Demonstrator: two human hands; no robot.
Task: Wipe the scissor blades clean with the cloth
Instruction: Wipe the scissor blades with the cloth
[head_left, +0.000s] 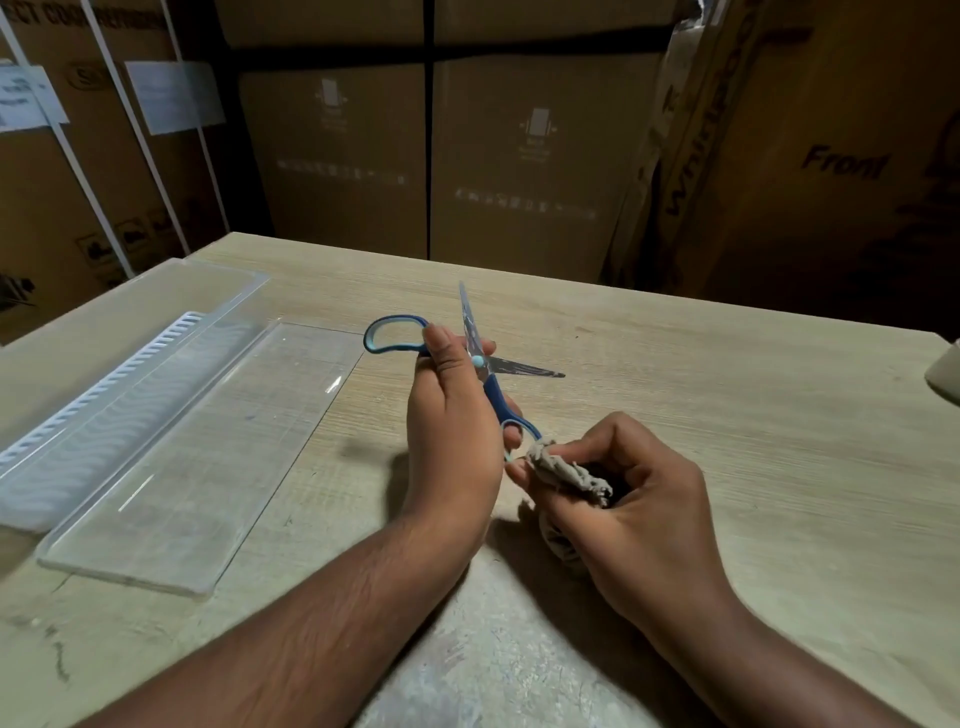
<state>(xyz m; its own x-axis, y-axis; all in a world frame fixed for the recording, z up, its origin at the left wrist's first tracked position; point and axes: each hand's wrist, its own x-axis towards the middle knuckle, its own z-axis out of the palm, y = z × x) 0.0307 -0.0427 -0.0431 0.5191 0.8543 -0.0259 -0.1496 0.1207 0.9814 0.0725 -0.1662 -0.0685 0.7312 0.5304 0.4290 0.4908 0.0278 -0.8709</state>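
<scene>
Gripping the blue-handled steel scissors (480, 364) near the pivot, the left hand (452, 431) holds them raised above the pale wood-grain table (727, 415), fingers curled round the handle shanks. The blades are spread wide: one points away from the person, the other points to the right. One handle loop projects to the left of the left hand; the other loop points down toward the right hand.

The right hand (634, 514) is closed round a bunched beige cloth (569, 470), pinching it between thumb and fingers. The cloth sits just beside the lower handle loop and appears to touch it; it is well apart from both blades.

To the left on the table lie a clear plastic rectangular lid (171, 467) and, further left, a translucent plastic tray with a white slotted insert (104, 379). Brown cardboard cartons (519, 156) stand stacked behind the far table edge. A pale object (945, 374), cut off by the frame, sits at the right edge. Nothing lies between the cloth and the blades.
</scene>
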